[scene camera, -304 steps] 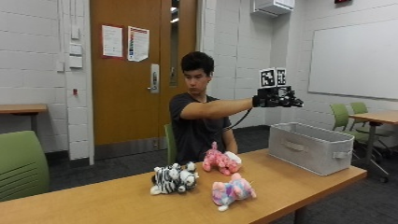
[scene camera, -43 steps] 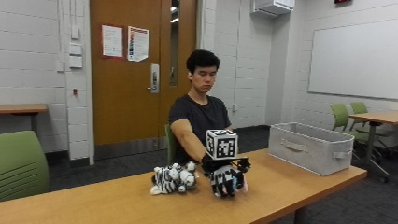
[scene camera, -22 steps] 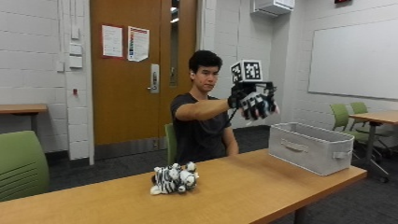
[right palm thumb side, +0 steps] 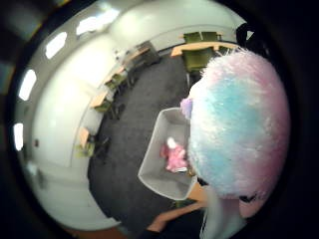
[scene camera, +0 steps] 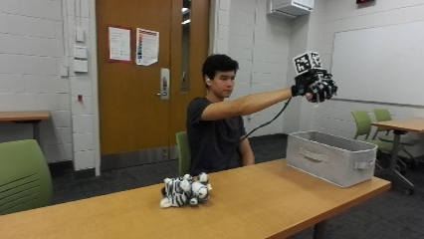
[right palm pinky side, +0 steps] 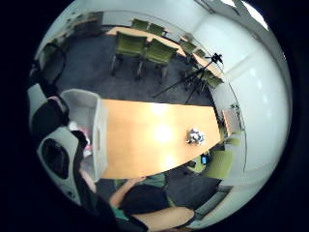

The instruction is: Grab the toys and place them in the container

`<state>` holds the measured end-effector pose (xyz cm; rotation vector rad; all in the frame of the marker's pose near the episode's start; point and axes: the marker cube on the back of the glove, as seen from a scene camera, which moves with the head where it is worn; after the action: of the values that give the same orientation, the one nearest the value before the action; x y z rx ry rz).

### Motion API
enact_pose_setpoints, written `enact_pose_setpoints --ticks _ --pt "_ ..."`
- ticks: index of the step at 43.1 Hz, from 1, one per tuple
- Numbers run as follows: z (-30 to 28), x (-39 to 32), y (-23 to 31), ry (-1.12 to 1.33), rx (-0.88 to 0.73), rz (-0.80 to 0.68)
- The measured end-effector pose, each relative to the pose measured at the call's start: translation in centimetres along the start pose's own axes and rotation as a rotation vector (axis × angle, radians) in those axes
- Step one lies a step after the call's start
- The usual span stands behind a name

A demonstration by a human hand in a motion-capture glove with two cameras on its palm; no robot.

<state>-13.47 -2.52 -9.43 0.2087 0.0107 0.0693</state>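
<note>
Outside view: a plush (right palm thumb side: pixel 239 124) is held in the grip (scene camera: pixel 317 87), curled fingers clamped around it, above the bin (scene camera: pixel 334 157); soft, light, best squeezed mid-body.

We sit behind the worktop (scene camera: pixel 278 199), right arm stretched out so the right hand (scene camera: pixel 317 85) is high above the bin (scene camera: pixel 334 157). The bin stands on the worktop's end. A toy (right palm thumb side: pixel 175 157) lies inside the bin. Another toy (right palm thumb side: pixel 239 124) sits against our palm, over the bin. The zebra (scene camera: pixel 185 190) lies on the worktop, well apart from the bin, toward the other end.
</note>
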Motion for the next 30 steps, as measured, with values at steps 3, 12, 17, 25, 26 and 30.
enact_pose_setpoints --ticks 3,12,17,25,26,30 --pt "1.6 -2.9 0.8 -0.021 -0.001 -0.141" --pt "7.3 -2.1 -1.1 -0.203 -0.084 -0.381" --pt "9.6 -1.8 -1.2 -0.032 -0.08 -0.352" --pt "10.7 -1.5 -1.1 -0.002 -0.254 -0.284" --pt "10.6 -1.5 -1.0 -0.032 -0.264 -0.279" --pt "10.3 -0.1 -1.2 0.021 -0.228 -0.303"
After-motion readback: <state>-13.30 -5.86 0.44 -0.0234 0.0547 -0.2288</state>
